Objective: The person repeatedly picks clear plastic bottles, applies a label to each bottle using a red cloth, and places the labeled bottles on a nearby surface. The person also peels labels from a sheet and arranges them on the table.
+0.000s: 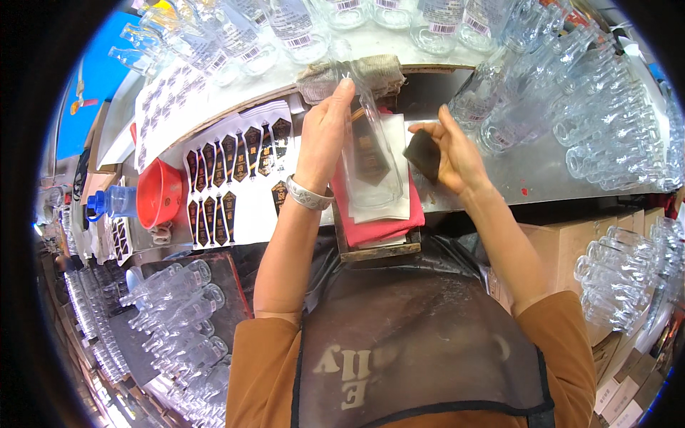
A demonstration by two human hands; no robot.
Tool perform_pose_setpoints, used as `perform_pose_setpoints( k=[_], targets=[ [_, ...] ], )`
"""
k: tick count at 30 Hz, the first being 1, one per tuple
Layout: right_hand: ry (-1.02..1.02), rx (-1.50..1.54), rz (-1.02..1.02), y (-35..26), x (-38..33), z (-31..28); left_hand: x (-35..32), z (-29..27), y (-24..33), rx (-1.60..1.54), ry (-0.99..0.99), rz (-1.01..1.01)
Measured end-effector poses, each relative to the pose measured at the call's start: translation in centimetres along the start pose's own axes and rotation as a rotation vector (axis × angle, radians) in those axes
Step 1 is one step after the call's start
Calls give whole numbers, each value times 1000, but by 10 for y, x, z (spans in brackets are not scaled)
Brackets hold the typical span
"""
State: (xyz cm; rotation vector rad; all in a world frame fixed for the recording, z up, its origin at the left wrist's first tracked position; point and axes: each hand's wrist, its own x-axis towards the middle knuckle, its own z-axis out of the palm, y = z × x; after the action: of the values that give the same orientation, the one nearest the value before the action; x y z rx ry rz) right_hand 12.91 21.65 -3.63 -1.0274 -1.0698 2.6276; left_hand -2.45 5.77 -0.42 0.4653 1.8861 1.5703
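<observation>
My left hand (330,128) is closed around the neck end of a clear glass bottle (374,191), which lies tilted over a padded wooden stand. A dark, tie-shaped label (371,146) shows on or through the bottle's glass. White cloth or paper (398,207) and a pink-red cloth (382,232) are layered under the bottle. Just right of the bottle, my right hand (458,155) grips a small, dark, flat pad (424,155) between thumb and fingers, apart from the glass. A rolled greyish cloth (382,73) lies beyond the bottle's neck.
Sheets of dark tie-shaped labels (239,167) lie left, beside a red bowl (159,192) and a blue-capped plastic bottle (114,202). Printed glass bottles (285,28) stand along the back shelf. More bottles (592,114) lie stacked right, and others (178,314) at lower left.
</observation>
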Motion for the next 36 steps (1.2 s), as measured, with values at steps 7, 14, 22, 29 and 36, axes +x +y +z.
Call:
perform_pose_setpoints(
  k=[7,14,22,29,36],
  targets=[
    [-150,-109,-441,-19,-13,28,-10,12,3,-325,12,-22],
    [-34,-776,-847,-41,-10,62,-19,17,-4,-279,-22,87],
    [-81,-884,-977,-53,-6,70,-22,19,-2,-309,-1,52],
    [-157,-1079,-1040,-74,2,83,-22,21,-2,-333,-32,71],
    [-370,-1318,-1120,-88,-13,105,-18,18,-20,-434,87,90]
  ],
)
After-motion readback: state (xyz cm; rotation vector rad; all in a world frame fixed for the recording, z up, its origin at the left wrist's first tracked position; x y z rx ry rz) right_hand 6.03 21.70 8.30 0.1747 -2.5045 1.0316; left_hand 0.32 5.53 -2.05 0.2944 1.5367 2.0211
